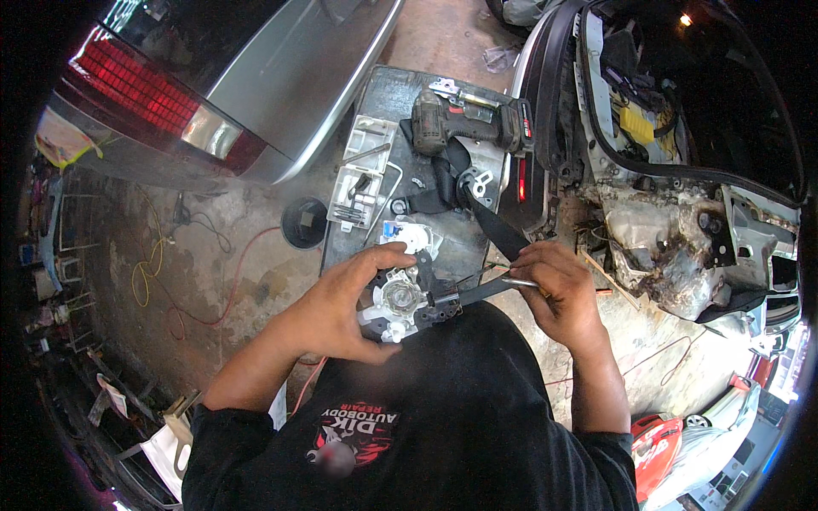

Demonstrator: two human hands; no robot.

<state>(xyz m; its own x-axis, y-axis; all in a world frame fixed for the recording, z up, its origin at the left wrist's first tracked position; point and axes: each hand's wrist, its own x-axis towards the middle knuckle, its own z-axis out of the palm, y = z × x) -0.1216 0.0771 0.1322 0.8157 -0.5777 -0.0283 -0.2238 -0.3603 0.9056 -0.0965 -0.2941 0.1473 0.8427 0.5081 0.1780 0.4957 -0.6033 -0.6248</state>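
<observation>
- Nearest is the person's own dark shirt, with both forearms coming up from the lower edge toward a metal work table [388, 94].
- The left hand [341, 302] is wrapped around a seat-belt retractor [400, 302] – a white plastic spool housing on a dark bracket – with thumb and fingers curled over its top edge, holding it just above the near end of the table.
- The right hand [558, 285] is closed in a pinch on a thin metal tool [518, 282], probably a small screwdriver or pick; its tip points left toward the retractor, close to the dark belt webbing [503, 234] that runs up from the mechanism.
- As a judgement, the step in hand is working on the retractor itself – prying or freeing something at the bracket – with the part steadied in one hand. The next move seems to call for a firm left grip and a careful tool tip, so it does not slip off the plastic into the palm.
- Further along the table lie a white plastic cover tray [365, 170], a belt buckle and anchor plate [477, 183], and a cordless drill [464, 123].
- Beyond, a silver car's tail lamp [153, 98] is at the left, and a stripped, rusted car body [673, 238] at the right.
</observation>
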